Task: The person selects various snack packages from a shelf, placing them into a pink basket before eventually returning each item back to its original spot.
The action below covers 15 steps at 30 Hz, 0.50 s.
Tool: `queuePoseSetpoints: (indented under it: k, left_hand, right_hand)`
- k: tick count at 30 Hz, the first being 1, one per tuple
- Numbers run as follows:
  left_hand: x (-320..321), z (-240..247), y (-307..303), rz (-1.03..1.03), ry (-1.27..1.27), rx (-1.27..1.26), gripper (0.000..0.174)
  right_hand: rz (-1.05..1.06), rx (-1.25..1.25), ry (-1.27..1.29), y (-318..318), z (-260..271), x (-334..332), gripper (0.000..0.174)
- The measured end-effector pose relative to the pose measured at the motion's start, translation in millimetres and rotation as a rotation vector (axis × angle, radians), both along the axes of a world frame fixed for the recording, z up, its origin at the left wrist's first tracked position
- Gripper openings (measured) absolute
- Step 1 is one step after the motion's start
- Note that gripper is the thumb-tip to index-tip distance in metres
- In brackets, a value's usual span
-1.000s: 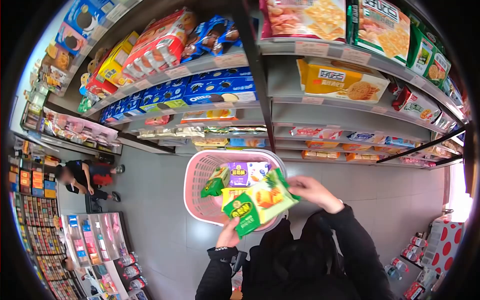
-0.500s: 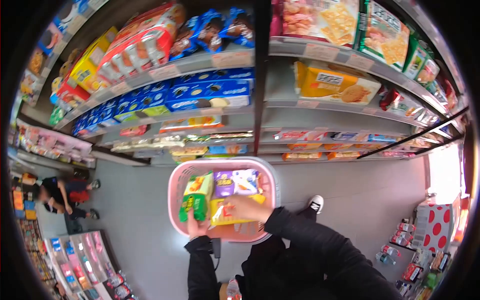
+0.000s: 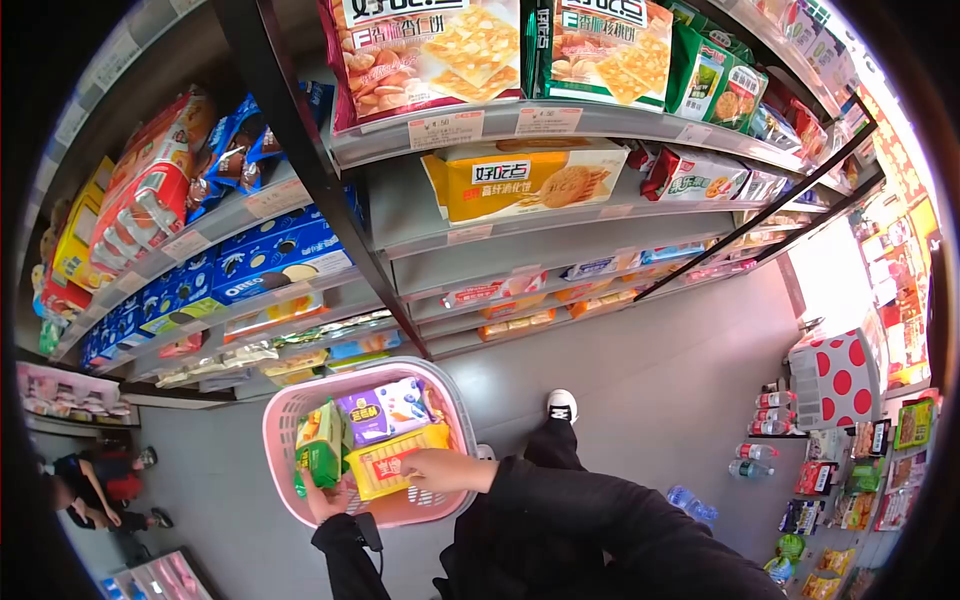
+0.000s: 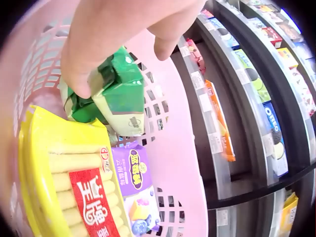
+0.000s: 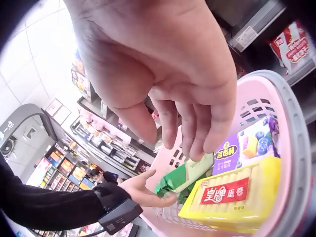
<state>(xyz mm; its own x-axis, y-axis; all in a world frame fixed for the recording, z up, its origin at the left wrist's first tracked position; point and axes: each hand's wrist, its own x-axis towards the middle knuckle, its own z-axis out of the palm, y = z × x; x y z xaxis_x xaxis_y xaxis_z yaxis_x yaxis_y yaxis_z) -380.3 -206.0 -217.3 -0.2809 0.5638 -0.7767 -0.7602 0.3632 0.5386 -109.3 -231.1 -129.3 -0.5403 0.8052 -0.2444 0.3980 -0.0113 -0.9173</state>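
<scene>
A pink basket (image 3: 283, 470) holds snack packs. On its left side lies a green pack (image 3: 319, 452); my left hand (image 3: 325, 500) is at that pack's near end. In the left wrist view, the left hand (image 4: 118, 29) has its thumb and fingers spread over the green pack (image 4: 121, 94). My right hand (image 3: 440, 470) is over the yellow egg roll pack (image 3: 385, 482). In the right wrist view, the right hand (image 5: 168, 74) has relaxed, slightly bent fingers and nothing in them; whether it touches a pack I cannot tell. Behind the yellow pack lies a purple pack (image 3: 378, 410).
Snack shelves (image 3: 560, 225) stand beyond the basket. At the right are a red-dotted box (image 3: 838, 380), bottles (image 3: 755, 452) and more snack packs (image 3: 860, 478). A person (image 3: 88, 490) is at the far left. My shoe (image 3: 562, 405) is on the grey floor right of the basket.
Both hands held the green pack above the basket; it now lies inside at the left, let go. The right hand moved over the yellow pack. The head view has turned right.
</scene>
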Motion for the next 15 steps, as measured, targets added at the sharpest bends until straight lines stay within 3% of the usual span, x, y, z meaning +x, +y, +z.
queuePoseSetpoints:
  k: [4,5,7,10,15]
  left_hand:
    - [-4,9,-30,-0.114,0.073,0.018,0.038]
    - [-2,7,-39,-0.01,0.189,-0.027,0.029]
    - [17,31,-52,-0.035,0.305,0.017,0.018]
    - [47,57,-73,-0.232,0.221,0.184,0.015]
    - [142,117,-68,-0.372,0.218,0.18,0.02]
  right_hand:
    - [0.018,-0.014,-0.018,-7,24,22,0.021]
    - [0.017,-0.019,-0.017,-10,27,27,0.022]
    - [0.01,-0.015,-0.016,-15,36,42,0.023]
    - [-0.034,-0.04,-0.019,-24,43,68,0.026]
    - [-0.178,-0.135,0.079,-40,38,131,0.026]
